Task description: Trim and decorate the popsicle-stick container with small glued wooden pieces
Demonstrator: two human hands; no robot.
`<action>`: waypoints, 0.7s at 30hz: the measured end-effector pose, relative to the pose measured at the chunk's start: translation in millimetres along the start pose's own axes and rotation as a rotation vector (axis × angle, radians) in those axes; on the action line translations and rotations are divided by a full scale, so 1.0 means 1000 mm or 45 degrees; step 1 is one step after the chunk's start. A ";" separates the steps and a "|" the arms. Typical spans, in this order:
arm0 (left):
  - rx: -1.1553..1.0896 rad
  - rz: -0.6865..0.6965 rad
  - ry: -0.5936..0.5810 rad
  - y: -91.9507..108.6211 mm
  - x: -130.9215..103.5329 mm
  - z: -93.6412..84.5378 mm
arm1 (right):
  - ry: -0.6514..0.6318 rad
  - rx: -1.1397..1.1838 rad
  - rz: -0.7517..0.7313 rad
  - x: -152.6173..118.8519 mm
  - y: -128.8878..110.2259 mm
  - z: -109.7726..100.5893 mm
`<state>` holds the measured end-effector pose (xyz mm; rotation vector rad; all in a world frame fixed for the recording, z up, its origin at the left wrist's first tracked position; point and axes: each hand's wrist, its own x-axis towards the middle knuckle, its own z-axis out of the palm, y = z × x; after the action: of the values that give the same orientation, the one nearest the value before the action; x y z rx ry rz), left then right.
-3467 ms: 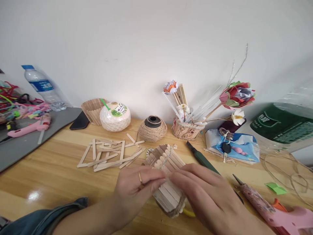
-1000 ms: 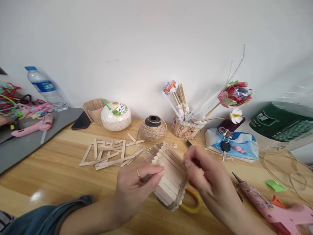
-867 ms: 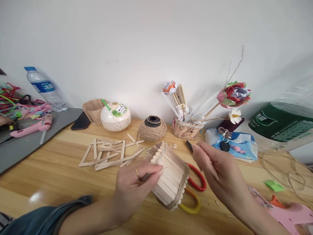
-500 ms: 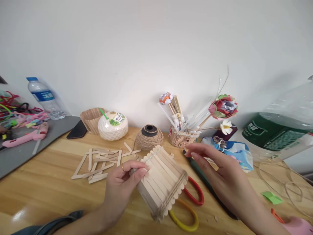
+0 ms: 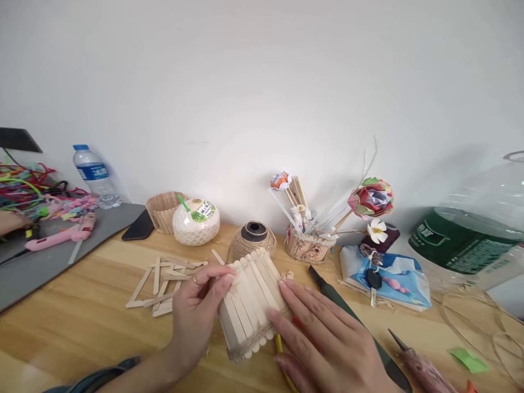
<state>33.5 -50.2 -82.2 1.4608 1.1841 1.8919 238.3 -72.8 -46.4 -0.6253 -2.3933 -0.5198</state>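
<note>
My left hand (image 5: 202, 300) pinches the upper left edge of a craft-stick holder (image 5: 249, 297) between thumb and fingers. Flat wooden sticks stand side by side in it, with a band of twine around the lower part and rounded stick ends below. My right hand (image 5: 319, 338) lies against its right side, fingers stretched out and touching it. Under the right hand, scissors (image 5: 279, 345) show only a bit of yellow handle; the rest is hidden. Loose craft sticks (image 5: 164, 286) lie in a heap left of the holder. Behind it sits a cone of twine (image 5: 254, 240).
Along the wall stand a stick cup (image 5: 161, 213), a wrapped coconut (image 5: 196, 229) and a decorated pot of paper flowers (image 5: 309, 247). A dark green tool (image 5: 339, 300), keys (image 5: 373, 281) and a pointed tool (image 5: 421, 365) lie right; a pink glue gun (image 5: 61, 238) lies left.
My right hand has come down from the air onto the holder's right side. The holder has turned more upright, and the scissors are now mostly covered. The view has shifted slightly.
</note>
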 end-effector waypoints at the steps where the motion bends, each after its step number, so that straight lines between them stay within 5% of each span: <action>1: 0.001 0.016 0.001 0.001 0.000 0.000 | 0.022 -0.007 -0.041 0.000 -0.002 -0.002; 4: -0.010 0.056 0.011 0.001 -0.001 0.000 | 0.116 0.063 -0.013 0.001 -0.005 -0.008; 8: -0.052 0.139 -0.027 0.002 -0.004 0.002 | 0.285 0.190 0.256 0.009 -0.006 -0.004; 15: -0.100 0.330 -0.316 0.014 -0.019 0.005 | 0.220 0.379 0.317 0.003 -0.018 0.015; 21: -0.039 0.705 -0.638 0.024 -0.014 0.002 | 0.288 0.664 0.396 0.004 -0.025 0.013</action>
<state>43.4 -72.9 -68.8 2.2389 0.5472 1.6744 216.1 -85.5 -59.2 -0.6403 -2.0428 0.1599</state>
